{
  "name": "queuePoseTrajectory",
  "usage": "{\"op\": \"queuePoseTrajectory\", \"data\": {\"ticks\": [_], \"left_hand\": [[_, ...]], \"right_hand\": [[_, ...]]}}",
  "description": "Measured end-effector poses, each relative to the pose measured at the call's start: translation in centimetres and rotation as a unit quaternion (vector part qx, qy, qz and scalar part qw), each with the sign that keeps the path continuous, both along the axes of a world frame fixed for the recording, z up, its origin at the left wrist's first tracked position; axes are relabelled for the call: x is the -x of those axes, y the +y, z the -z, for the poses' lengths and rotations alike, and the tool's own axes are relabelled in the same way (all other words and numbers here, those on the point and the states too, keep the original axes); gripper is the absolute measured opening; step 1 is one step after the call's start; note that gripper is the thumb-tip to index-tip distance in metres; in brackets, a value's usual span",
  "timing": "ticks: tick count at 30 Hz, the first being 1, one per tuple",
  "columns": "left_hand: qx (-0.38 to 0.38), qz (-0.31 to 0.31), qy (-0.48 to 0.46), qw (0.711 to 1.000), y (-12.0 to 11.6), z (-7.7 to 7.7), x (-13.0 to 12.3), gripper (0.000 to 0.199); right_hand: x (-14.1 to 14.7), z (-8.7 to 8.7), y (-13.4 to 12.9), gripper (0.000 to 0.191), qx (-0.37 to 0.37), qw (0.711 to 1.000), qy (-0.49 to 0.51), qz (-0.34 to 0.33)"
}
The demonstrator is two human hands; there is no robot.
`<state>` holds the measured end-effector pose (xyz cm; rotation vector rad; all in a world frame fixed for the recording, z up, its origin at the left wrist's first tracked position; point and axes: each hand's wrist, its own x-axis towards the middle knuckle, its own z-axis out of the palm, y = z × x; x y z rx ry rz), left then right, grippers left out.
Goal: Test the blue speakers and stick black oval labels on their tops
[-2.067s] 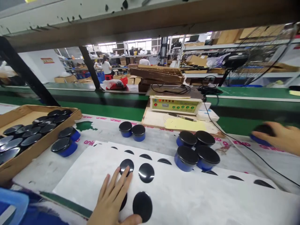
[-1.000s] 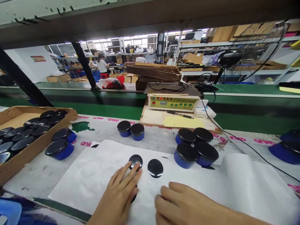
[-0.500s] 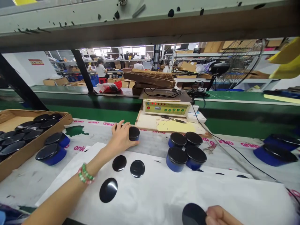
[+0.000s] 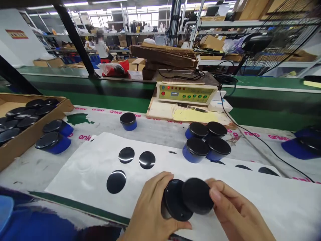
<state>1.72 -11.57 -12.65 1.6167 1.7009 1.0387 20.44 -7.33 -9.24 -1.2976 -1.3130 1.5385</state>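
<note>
My left hand [image 4: 151, 206] is closed around the side of a round black-topped container [image 4: 173, 202], tilted so its recessed top faces me. Between my right thumb and fingers is the edge of a flat black disc [image 4: 197, 195], which overlaps the right part of that top. Whether disc and top touch, I cannot tell. My right hand [image 4: 232, 204] is just to the right of the container. Both hands are over a white sheet [image 4: 87, 177] that bears several black discs [image 4: 116, 181] left of my hands.
One blue container with a black top [image 4: 128, 122] stands behind the sheet. Several more [image 4: 195, 149] cluster at right. A cardboard box [image 4: 66, 104] of black-topped pieces sits at left. A control box [image 4: 185, 93] with buttons stands at the back, its cable [image 4: 260, 135] running right.
My left hand has come forward and right from the back of the table, bringing a container. My right hand has raised the black disc to its top. The view has tilted down.
</note>
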Motion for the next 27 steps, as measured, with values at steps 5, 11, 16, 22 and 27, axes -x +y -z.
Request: {"op": "queuePoseTrajectory", "data": {"ticks": [5,11,16,22,27], "left_hand": [[-0.062,0.015,0.032,0.997,-0.2,0.1,0.1,0.090],[-0.057,0.020,0.033,0.998,-0.1,-0.4,0.1,0.085],[-0.057,0.019,0.035,0.998,0.0,-0.5,0.1,0.082],[-0.056,0.023,0.033,0.998,-0.1,-0.5,0.1,0.073],[-0.064,0.021,0.048,0.997,-0.1,-0.4,0.1,0.071]], "right_hand": [[1.9,0.5,-0.3,0.026,-0.055,0.998,0.000,0.020],[3.1,0.7,-0.8,0.022,-0.062,0.998,0.012,0.029],[3.4,0.4,-0.9,0.024,-0.071,0.996,-0.022,0.051],[3.6,0.1,-0.9,0.023,-0.138,0.984,-0.105,0.047],[4.5,-0.5,-1.4,0.022,-0.158,0.975,-0.127,0.093]]}}
